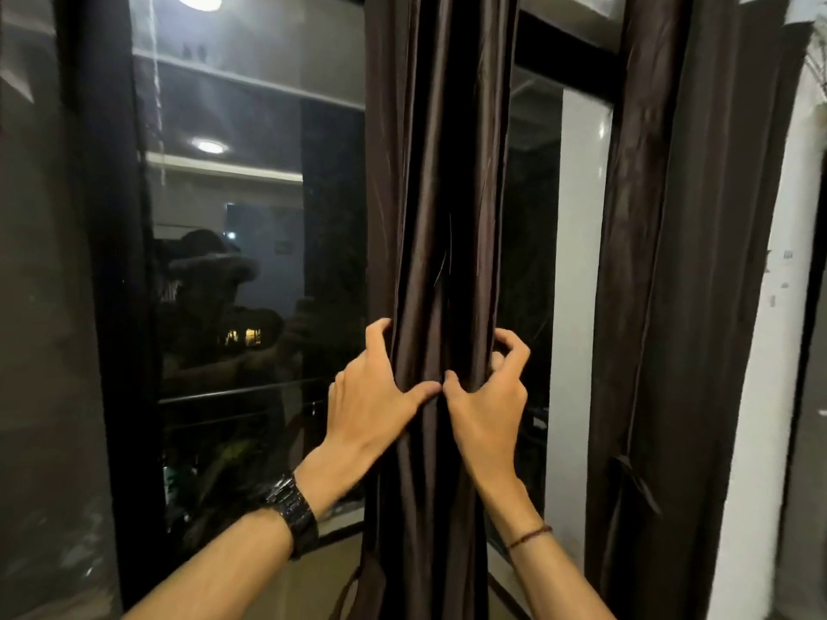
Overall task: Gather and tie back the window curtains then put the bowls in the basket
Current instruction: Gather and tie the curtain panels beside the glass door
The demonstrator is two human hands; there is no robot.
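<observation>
Curtain [438, 217] hangs dead centre in front of the window glass [232, 306], both hands clamped on it at mid-height. Around it: a second curtain [671, 306] hangs at right, well apart from the first, w/ a pale strip [577, 261] showing btwn them. Black watch [295, 512] on the left wrist, thin bracelet [530, 534] on the right. The cloth is dark brown, satiny, bunched into a narrow column of deep vertical folds. Left hand [376, 396] wraps the left edge, thumb laid across the front; right hand [488, 396] hooks the right edge, its thumb nearly touching the other thumb. Some fingertips vanish behind the folds. Curtain top and bottom are cut off by the frame. Glass is mostly reflections, incl. a ceiling lamp [210, 146] and a dim figure; outside is hard to make out.
</observation>
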